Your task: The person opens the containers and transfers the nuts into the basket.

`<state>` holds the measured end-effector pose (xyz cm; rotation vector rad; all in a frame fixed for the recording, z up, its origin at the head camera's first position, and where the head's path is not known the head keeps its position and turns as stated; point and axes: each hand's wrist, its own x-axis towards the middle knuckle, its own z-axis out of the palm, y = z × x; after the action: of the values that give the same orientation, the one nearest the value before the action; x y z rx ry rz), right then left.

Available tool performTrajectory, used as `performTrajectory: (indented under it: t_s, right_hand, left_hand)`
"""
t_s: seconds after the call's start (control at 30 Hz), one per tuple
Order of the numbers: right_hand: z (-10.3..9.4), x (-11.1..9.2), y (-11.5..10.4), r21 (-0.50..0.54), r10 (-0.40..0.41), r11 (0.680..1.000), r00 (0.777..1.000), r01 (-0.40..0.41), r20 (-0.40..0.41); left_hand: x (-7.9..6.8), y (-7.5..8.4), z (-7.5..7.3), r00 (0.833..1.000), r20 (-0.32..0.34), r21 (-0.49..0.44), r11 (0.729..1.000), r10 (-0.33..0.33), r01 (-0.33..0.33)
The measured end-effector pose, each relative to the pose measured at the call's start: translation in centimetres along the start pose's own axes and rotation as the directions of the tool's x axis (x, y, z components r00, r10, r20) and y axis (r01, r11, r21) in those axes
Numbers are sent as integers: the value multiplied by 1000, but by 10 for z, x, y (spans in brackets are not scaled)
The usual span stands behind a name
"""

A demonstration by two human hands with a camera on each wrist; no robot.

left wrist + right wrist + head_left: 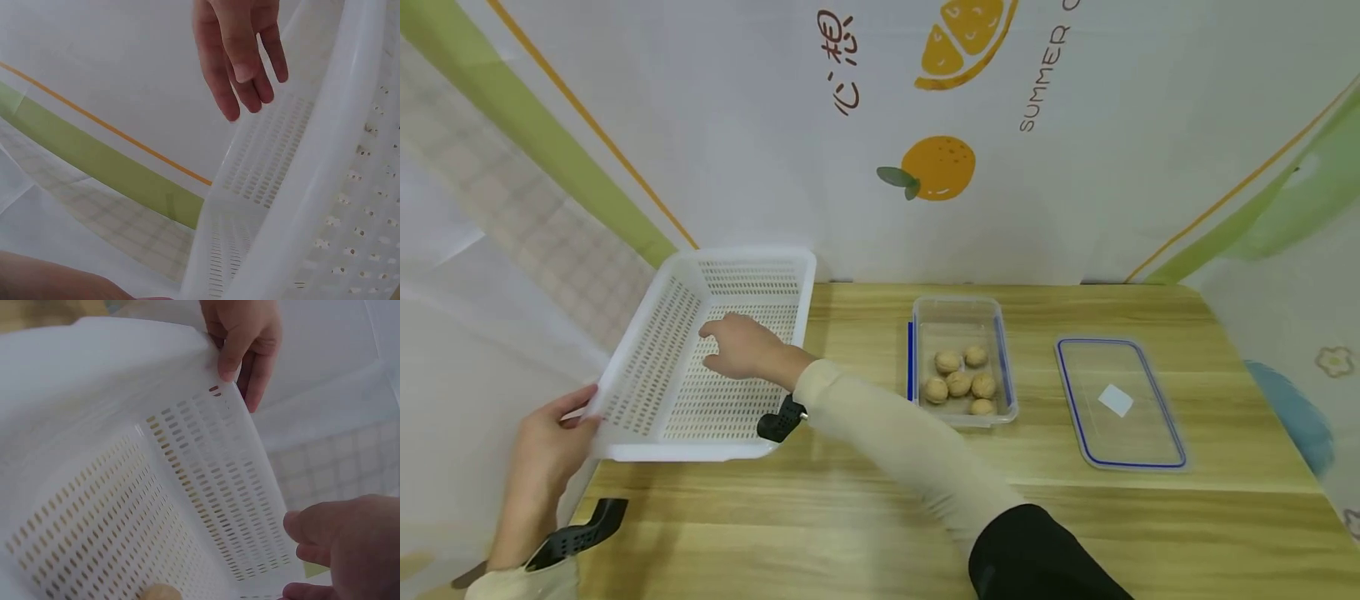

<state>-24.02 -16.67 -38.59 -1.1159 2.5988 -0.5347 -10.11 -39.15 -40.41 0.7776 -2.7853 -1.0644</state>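
A white perforated plastic basket (pixel 651 358) is on the left, its near-left corner gripped by my left hand (pixel 553 446). The right wrist view shows that hand's thumb and fingers pinching the rim. My right hand (pixel 741 346) hovers over the inside of the basket. In the left wrist view its fingers (pixel 232 56) hang down loosely, holding nothing. One walnut (pixel 161 592) shows partly inside the basket in the right wrist view; in the head view it is hidden.
A clear container (pixel 962 310) with several walnuts (pixel 958 383) stands mid-table. A clear blue-edged lid (pixel 1120 437) with a white label lies to its right. The wooden table (pixel 865 517) meets a printed cloth (pixel 760 167) behind and at both sides.
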Motion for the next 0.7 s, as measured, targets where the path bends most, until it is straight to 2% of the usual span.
performTrajectory:
  t_s: [0.17,0.33,0.7]
  right_hand:
    - [-17,-17,0,-81,-39,996,999,39,3]
    - [-31,-39,4,-113,-79,990,997,79,8]
    - [-52,-88,19,-161,-203,968,979,194,-37]
  left_hand:
    - [1,-1,0,1000,-4,16,1000,-8,9]
    - [0,0,-1,1000,12,9,1000,-13,13]
    - [0,4,-1,999,11,22,999,-47,46]
